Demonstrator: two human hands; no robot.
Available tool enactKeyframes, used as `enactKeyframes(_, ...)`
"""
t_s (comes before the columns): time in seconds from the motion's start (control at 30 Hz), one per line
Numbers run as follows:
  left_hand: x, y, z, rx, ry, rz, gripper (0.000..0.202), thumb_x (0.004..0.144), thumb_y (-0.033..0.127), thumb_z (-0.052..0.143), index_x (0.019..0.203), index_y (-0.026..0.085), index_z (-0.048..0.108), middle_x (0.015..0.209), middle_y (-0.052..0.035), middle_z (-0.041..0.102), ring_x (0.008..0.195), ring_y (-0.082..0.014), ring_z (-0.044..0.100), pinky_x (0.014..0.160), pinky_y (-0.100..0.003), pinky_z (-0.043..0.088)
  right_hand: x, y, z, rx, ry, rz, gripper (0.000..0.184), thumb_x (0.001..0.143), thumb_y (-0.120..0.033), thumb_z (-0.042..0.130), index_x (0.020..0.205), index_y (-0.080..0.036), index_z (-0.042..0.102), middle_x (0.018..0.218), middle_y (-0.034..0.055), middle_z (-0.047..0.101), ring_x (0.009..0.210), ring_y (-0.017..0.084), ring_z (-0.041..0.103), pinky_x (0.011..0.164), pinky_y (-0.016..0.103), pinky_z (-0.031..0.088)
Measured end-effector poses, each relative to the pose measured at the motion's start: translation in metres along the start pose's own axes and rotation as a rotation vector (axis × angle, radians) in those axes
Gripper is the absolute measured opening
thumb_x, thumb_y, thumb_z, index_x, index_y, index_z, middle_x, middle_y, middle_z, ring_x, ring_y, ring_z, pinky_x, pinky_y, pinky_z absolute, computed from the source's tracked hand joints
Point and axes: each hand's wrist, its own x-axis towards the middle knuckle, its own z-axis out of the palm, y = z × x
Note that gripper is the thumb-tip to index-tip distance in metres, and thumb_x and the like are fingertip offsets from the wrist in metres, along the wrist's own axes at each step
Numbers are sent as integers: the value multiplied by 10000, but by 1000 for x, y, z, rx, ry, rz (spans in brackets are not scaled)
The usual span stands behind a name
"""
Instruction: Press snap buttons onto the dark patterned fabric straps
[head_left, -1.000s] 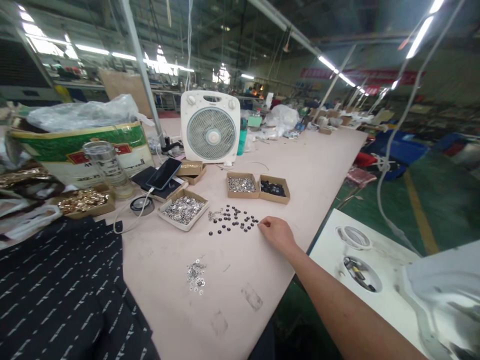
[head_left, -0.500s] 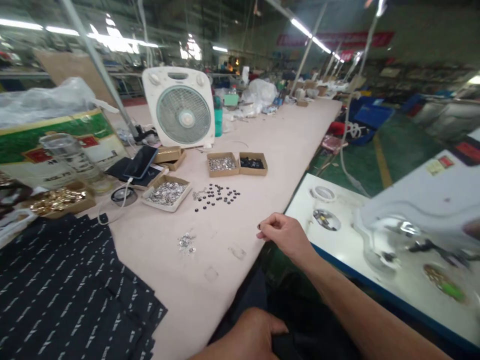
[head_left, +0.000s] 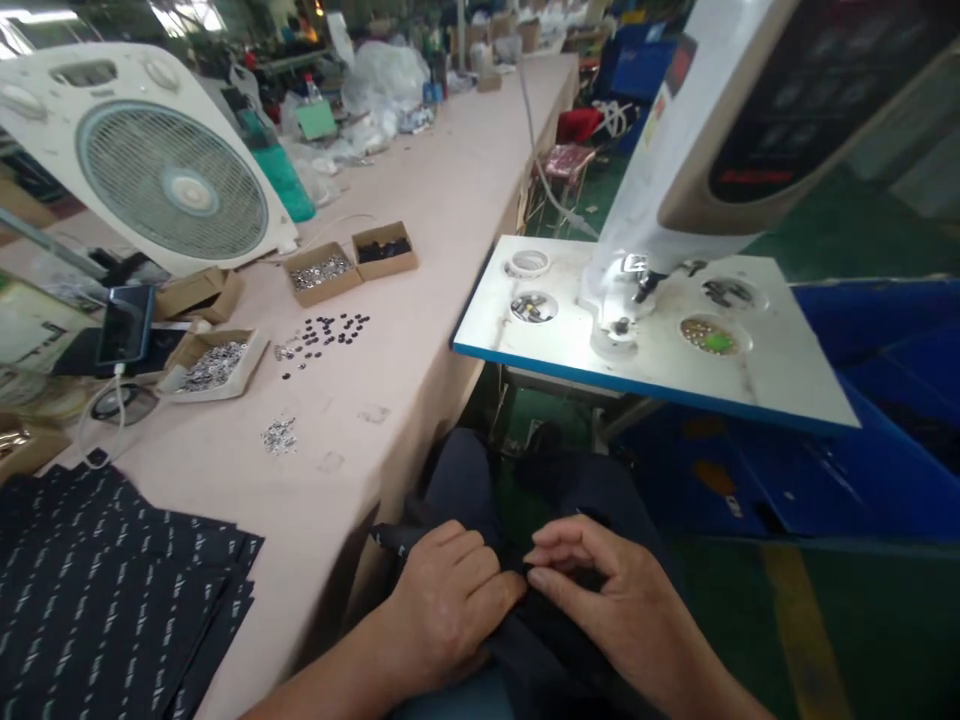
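My left hand (head_left: pixel 454 600) is closed around dark cloth (head_left: pixel 536 640) over my lap, its thumb pointing right. Close beside that thumb, my right hand (head_left: pixel 611 590) is in a pinch, thumb and index fingertips meeting at the cloth. What lies between the right fingertips is hidden. To the left on the table (head_left: pixel 420 400), small round black snap-like pieces (head_left: pixel 337 330) lie scattered. Nearer to me is a little heap of silver pieces (head_left: pixel 279 436). A stack of black printed fabric panels (head_left: pixel 112 600) covers the table's near left corner.
Cardboard boxes of silver pieces (head_left: pixel 322 272) and black pieces (head_left: pixel 384 250) stand behind, near a white fan (head_left: pixel 180 180). A tray of silver pieces (head_left: pixel 214 365) and a phone (head_left: pixel 126 325) sit left. At right stands a white machine (head_left: pixel 622 260) on a blue-edged worktop (head_left: pixel 555 355).
My right hand has come from above the table edge down to the cloth beside my left hand; it held a small dark piece earlier. The view has turned right and down.
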Motion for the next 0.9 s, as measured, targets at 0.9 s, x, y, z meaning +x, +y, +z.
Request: enactKeyframes(0.9,9,31,-6,-32,-39,-122,196,840,103,504,993,166,610,766,-32,608,698,-180,517,638,-333,293,-24,3,-20,-455,-66,-517,267,890,-140,555,1054,-273,719,912,-4,798,724,172,719,695,306,521)
